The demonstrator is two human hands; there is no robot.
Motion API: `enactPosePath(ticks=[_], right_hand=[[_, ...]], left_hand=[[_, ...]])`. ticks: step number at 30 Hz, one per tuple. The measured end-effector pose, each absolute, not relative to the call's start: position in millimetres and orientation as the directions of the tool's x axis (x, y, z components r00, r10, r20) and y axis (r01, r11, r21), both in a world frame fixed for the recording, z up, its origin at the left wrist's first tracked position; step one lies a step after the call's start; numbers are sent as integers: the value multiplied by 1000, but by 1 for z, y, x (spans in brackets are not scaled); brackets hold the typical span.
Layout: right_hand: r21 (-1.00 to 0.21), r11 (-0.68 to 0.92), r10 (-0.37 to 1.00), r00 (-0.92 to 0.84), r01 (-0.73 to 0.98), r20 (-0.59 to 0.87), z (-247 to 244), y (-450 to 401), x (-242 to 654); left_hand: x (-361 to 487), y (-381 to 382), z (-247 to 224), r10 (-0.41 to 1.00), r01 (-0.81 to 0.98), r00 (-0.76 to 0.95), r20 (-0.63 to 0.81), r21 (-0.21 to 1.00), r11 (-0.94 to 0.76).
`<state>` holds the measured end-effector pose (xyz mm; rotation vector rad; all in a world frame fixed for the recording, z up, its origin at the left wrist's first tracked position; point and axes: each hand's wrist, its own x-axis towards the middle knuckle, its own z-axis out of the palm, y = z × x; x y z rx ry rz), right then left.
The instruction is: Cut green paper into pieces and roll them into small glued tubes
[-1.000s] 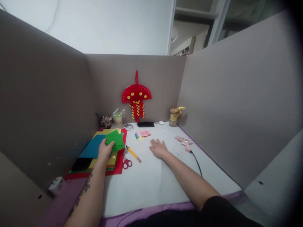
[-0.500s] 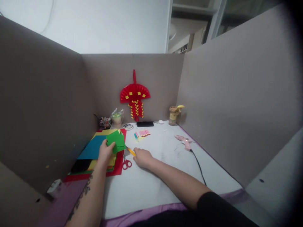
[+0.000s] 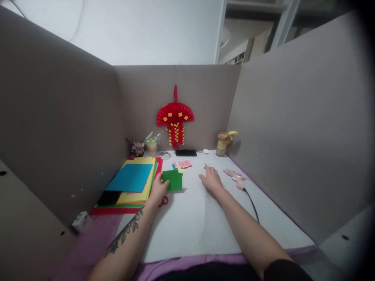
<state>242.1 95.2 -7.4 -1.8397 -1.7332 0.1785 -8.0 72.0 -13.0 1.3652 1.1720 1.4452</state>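
My left hand pinches a small green paper square and holds it flat on the white work mat, just right of a stack of coloured sheets with a blue sheet on top. The red scissors peek out from under that hand. My right hand rests on the mat a hand's width to the right with its fingers curled. A thin dark tip pokes out above it, and the yellow cutter no longer lies by the scissors.
Grey partition walls close in the desk on three sides. A pink glue gun with a black cord lies at the right. At the back are pink paper strips, a black phone, a jar, a cup and a red paper ornament.
My left hand carried the green paper off the stack and down onto the mat. My right hand reached left to the yellow cutter, then drew back to the right.
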Motion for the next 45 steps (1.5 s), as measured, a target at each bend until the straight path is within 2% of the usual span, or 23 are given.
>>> enactPosePath(ticks=[2,4,6,10,13,16,20,22,27,30,33,37,39,42,45], right_hand=[[-673,253,946,-31,695,323,-12,90,223],[-782,355,934,-168,513,314,-16,86,201],[-829,372,928,-193,418,319,-20,85,185],[-879,314,949,-113,359,293,-26,88,177],[-895,304,952,-114,326,283,-29,87,182],[-892,304,952,-137,335,273,-30,86,185],[-816,258,965,-91,518,247,-36,87,191],[-766,235,971,-101,598,219,-38,88,194],[-739,308,949,-140,599,282,-34,85,192],[-775,321,946,-137,545,295,-29,81,186],[-808,350,935,-125,474,332,-26,76,182],[-656,514,851,-233,553,470,-22,70,182],[-612,509,850,-240,605,469,-21,70,184],[-693,461,882,-200,554,426,-23,72,184],[-865,361,930,-201,349,307,-27,74,179]], left_hand=[[0,70,-14,950,71,-42,310,949,-307],[5,69,-15,937,99,17,348,932,-348],[6,69,-18,937,113,90,337,932,-346],[1,73,-28,956,190,154,249,942,-276],[-2,74,-31,966,230,147,214,942,-243],[-1,71,-29,963,155,167,212,959,-238],[4,65,-20,918,-72,256,303,953,-295],[6,64,-19,887,-115,300,352,936,-333],[4,74,-29,935,9,228,272,959,-282],[3,77,-32,950,40,224,219,972,-234],[5,73,-30,940,66,247,237,963,-260],[8,69,-27,919,100,268,289,940,-325],[8,69,-28,916,100,274,293,939,-330],[6,71,-30,928,114,257,271,945,-308],[6,71,-31,943,145,218,251,947,-286]])
